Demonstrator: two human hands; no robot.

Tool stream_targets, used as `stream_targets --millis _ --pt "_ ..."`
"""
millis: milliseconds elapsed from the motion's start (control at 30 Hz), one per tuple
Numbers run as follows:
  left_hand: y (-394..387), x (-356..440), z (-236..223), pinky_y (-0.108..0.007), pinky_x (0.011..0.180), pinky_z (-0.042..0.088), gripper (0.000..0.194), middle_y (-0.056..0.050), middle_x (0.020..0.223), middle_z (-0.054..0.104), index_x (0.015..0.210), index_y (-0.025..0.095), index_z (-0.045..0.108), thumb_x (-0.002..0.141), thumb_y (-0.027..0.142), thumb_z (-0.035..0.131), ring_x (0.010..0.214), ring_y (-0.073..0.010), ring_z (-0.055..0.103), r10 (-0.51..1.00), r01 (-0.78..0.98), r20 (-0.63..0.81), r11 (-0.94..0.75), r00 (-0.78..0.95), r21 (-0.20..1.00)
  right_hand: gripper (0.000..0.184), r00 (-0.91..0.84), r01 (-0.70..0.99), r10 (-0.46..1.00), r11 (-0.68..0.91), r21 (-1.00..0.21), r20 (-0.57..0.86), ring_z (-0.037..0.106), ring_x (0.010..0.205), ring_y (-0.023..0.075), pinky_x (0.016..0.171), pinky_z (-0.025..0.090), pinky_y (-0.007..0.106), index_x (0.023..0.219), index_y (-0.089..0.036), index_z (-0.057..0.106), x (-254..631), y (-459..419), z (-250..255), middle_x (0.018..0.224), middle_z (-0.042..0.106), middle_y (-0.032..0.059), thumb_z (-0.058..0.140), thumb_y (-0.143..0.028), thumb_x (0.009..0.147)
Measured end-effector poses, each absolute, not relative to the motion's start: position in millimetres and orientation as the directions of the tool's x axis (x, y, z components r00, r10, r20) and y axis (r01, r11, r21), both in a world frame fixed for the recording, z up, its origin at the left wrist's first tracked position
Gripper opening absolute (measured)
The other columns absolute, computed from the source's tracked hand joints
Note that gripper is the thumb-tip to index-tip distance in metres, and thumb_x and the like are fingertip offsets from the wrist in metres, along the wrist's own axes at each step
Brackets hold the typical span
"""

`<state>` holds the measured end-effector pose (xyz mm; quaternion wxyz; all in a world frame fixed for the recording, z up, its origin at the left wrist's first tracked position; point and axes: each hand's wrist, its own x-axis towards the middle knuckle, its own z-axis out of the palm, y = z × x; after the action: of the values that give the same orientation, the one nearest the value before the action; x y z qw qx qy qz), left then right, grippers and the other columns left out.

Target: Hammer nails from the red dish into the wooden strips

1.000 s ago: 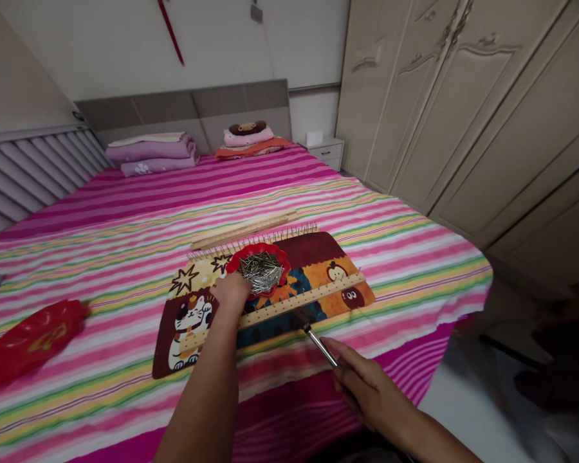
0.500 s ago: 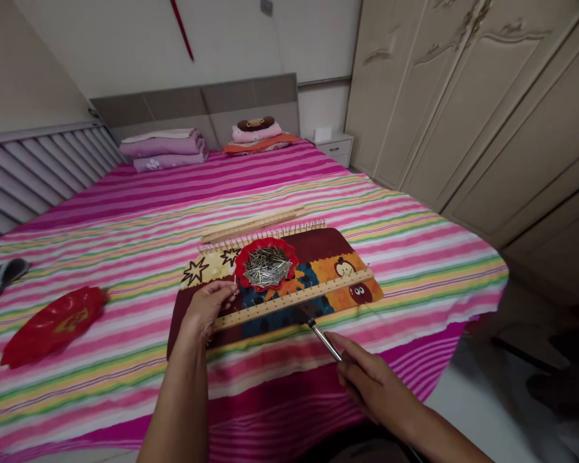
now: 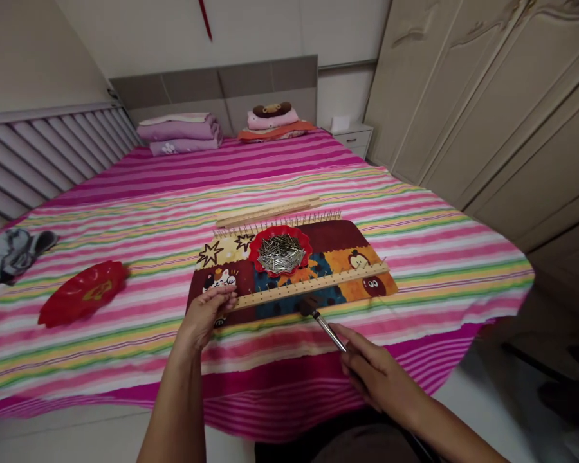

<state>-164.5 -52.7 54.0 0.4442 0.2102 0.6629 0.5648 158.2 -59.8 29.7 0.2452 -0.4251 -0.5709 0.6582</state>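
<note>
A wooden strip (image 3: 313,283) with a row of holes and a few nails lies across a patterned mat (image 3: 328,239). At the strip's left end, my left hand (image 3: 207,315) is closed in a pinch; the nail in its fingertips is mostly hidden now. My right hand (image 3: 376,370) grips a hammer (image 3: 329,331) by its handle, with the dark, blurred head low beside the strip's near edge. Behind the strip sits a red scalloped bowl (image 3: 257,262) full of loose nails (image 3: 282,253).
Another strip with upright nails (image 3: 275,224) lies at the mat's far edge, plain wooden strips (image 3: 270,209) beyond it. A red tray (image 3: 80,294) and grey cloth (image 3: 12,257) are at left on the striped bed (image 3: 415,257). Folded bedding (image 3: 181,134) lies by the headboard.
My left hand has brought the nail down to the strip's left end. The right hand still holds the hammer near the strip. The view has shifted, so the scene sits further right.
</note>
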Motion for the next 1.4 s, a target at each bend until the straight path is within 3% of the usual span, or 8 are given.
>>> stream_targets --millis 133,367,633,933,1133,1400 --pt "-56.8 -164.2 54.5 -0.025 0.069 0.053 0.046 -0.008 0.074 0.071 0.081 0.011 0.070 0.039 0.025 0.081 0.070 -0.0154 0.066 0.803 -0.222 -0.385 0.317 -0.454 0.922 0.053 -0.532 0.140 0.803 -0.230 -0.963 -0.269 0.034 0.044 0.0083 0.041 0.026 0.020 0.137 -0.023 0.047 157.0 -60.7 33.7 0.058 0.044 -0.0057 0.052 -0.034 0.086" --pt "-50.8 -161.2 39.1 -0.018 0.046 0.042 0.045 -0.001 0.059 0.065 0.077 0.012 0.072 0.042 0.037 0.083 0.049 -0.0063 0.052 0.776 -0.111 -0.280 0.265 -0.565 0.958 0.051 -0.540 0.173 0.794 -0.218 -0.960 -0.278 0.034 0.043 0.0082 0.040 0.026 0.021 0.138 -0.022 0.045 158.1 -61.4 34.4 0.061 0.045 -0.0050 0.047 -0.033 0.088" --pt "-37.7 -155.5 22.3 -0.024 0.056 0.048 0.038 -0.001 0.062 0.066 0.072 0.014 0.072 0.041 0.035 0.079 0.056 -0.0112 0.057 0.719 -0.087 -0.238 0.240 -0.653 0.967 0.051 -0.514 0.189 0.801 -0.243 -0.952 -0.306 0.031 0.043 0.0085 0.042 0.026 0.021 0.137 -0.019 0.046 155.2 -64.7 42.4 0.056 0.038 -0.0076 0.048 -0.030 0.088" --pt "-40.8 -157.9 12.8 -0.025 0.051 0.041 0.033 -0.001 0.073 0.069 0.079 0.019 0.072 0.057 0.044 0.066 0.049 -0.0098 0.052 0.762 0.201 -0.158 0.355 -0.629 0.913 0.048 -0.558 0.184 0.785 -0.198 -0.963 -0.268 0.030 0.043 0.0084 0.041 0.024 0.022 0.135 -0.020 0.048 145.1 -62.4 47.1 0.054 0.036 -0.0083 0.047 -0.026 0.088" --pt "-42.8 -148.4 15.0 -0.028 0.060 0.045 0.019 -0.002 0.081 0.068 0.070 0.022 0.071 0.065 0.038 0.061 0.065 -0.0154 0.058 0.765 0.516 0.058 0.375 -0.642 0.770 0.042 -0.621 0.161 0.759 -0.122 -0.979 -0.197 0.038 0.047 0.0090 0.045 0.030 0.021 0.125 -0.019 0.055 107.6 -45.4 69.0 0.058 0.045 -0.0058 0.043 -0.017 0.085" --pt "-42.2 -149.2 8.1 -0.029 0.071 0.046 0.016 -0.002 0.080 0.067 0.068 0.022 0.068 0.068 0.035 0.059 0.075 -0.0179 0.059 0.774 0.582 0.120 0.354 -0.622 0.732 0.047 -0.705 0.169 0.707 0.084 -0.982 -0.061 0.044 0.049 0.0096 0.048 0.036 0.021 0.129 -0.024 0.051 46.6 -15.0 84.4 0.062 0.050 -0.0054 0.037 -0.012 0.085"
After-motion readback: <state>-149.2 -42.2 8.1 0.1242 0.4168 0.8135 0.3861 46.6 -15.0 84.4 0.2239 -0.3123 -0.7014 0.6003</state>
